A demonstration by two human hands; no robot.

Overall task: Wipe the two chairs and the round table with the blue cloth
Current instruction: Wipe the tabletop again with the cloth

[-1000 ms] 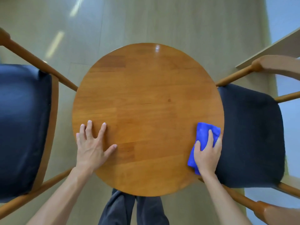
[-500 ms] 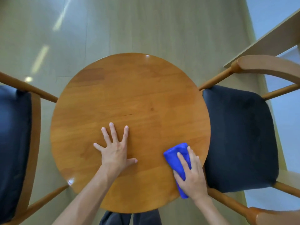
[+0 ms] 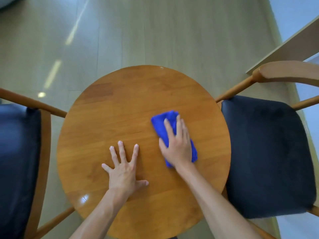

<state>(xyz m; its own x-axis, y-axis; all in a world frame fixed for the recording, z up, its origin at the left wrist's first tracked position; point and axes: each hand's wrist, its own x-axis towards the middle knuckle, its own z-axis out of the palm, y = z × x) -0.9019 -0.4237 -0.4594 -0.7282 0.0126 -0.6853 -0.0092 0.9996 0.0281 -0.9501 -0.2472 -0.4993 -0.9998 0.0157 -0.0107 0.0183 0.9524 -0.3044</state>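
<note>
The round wooden table (image 3: 120,100) fills the middle of the head view. My right hand (image 3: 177,145) presses the folded blue cloth (image 3: 163,123) flat onto the table's right half, fingers straight over it. My left hand (image 3: 123,168) rests palm-down on the bare wood near the front, fingers spread. A chair with a dark seat (image 3: 264,152) and wooden armrests stands to the right of the table. Another dark-seated chair (image 3: 15,161) stands to the left, partly cut off by the frame.
Pale wood-look flooring (image 3: 155,31) stretches beyond the table. A light wooden board or ledge (image 3: 293,45) runs diagonally at the upper right, behind the right chair's armrest (image 3: 284,71).
My right hand has slid the blue cloth from the table's near right edge up and inward toward the middle. My left hand has shifted from the left edge toward the front centre.
</note>
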